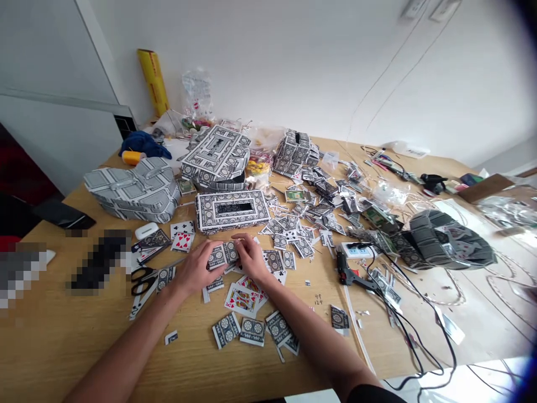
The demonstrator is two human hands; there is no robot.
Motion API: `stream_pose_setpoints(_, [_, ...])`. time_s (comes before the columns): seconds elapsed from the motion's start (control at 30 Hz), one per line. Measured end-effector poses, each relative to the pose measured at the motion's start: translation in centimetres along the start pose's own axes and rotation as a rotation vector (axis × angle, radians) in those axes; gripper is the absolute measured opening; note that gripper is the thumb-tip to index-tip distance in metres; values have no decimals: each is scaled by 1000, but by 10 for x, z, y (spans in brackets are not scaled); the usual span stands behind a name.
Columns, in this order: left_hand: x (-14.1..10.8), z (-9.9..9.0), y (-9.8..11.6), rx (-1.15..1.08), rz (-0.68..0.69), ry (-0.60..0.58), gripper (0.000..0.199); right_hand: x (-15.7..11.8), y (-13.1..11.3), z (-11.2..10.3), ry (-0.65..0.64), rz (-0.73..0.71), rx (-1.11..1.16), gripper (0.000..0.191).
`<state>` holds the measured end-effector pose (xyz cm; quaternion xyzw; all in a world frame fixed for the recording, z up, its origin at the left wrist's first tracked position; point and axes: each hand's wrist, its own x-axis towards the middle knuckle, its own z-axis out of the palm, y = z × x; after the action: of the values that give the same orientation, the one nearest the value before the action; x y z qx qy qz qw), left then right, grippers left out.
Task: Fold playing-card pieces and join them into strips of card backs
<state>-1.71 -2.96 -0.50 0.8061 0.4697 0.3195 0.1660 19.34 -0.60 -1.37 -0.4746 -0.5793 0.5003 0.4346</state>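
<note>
Between my two hands is a folded playing-card piece (224, 253) with a grey patterned back. My left hand (195, 267) grips its left end, fingers closed round it. At its right end, the fingers of my right hand (251, 257) pinch the edge. Just beyond lies a box made of patterned cards (233, 210) with a dark slot in its top. Face-up playing cards (242, 299) lie under my right wrist, and several folded card pieces (252, 331) rest nearer to me. Black-handled scissors (142, 281) lie left of my left hand, partly under cards.
Card-built baskets (136, 190) and boxes (216, 154) stand at the back left. A heap of folded cards (323, 201) spreads to the right. A glue gun (352, 275) with black cables lies beside a power strip (356, 250). A round card basket (448, 240) stands far right.
</note>
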Motion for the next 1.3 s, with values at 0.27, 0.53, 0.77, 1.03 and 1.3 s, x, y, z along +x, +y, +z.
stream_pose_setpoints(0.27, [0, -2, -1, -37, -42, 46, 47, -5, -14, -4, 228, -172, 27, 28])
stream_pose_setpoints(0.53, [-3, 2, -5, -35, -72, 64, 48, 12, -40, -39, 417, -307, -156, 21])
stream_pose_setpoints(0.77, [-1, -1, -2, -32, -64, 69, 46, 9, -71, -67, -48, -254, -674, 6])
stream_pose_setpoints(1.03, [-1, -8, 3, -108, -12, 17, 47, -4, -53, -101, 6, -274, -807, 13])
stream_pose_setpoints(1.3, [-1, -3, 0, -73, 0, 44, 48, -16, -42, -75, -99, -295, -829, 13])
